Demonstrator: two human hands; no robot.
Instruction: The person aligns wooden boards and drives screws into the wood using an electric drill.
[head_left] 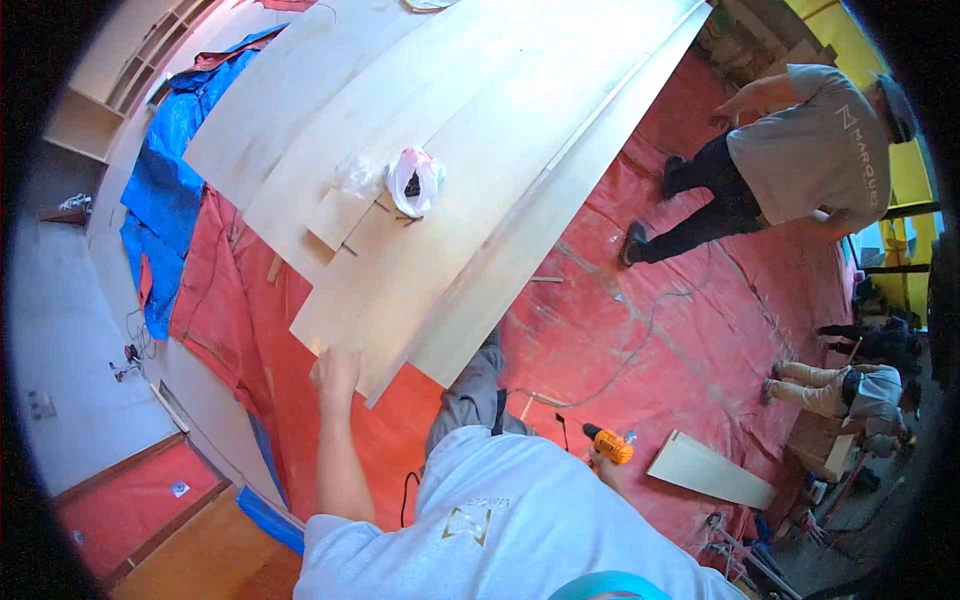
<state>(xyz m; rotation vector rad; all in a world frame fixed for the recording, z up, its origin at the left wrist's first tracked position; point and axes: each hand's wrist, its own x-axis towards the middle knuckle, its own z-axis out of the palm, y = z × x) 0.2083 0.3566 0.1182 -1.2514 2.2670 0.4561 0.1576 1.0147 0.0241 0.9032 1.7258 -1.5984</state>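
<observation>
My left hand (335, 372) rests on the near edge of a long pale plywood panel (470, 190), fingers laid over its corner. My right hand (607, 470) hangs low by my hip, shut on an orange cordless drill (608, 444); only a little of the hand shows. Several more plywood panels lie side by side with the first, running away to the top of the view. A white plastic bag (414, 180) and a crumpled clear bag (360, 176) sit on the panels, beside a small plywood offcut (340, 217).
Red sheeting (680, 330) covers the floor, with a blue tarp (165, 190) at the left and a cable (640, 340) snaking across. A loose board (710, 470) lies at right. One person (800, 160) stands bent at upper right; another (850, 390) crouches at right.
</observation>
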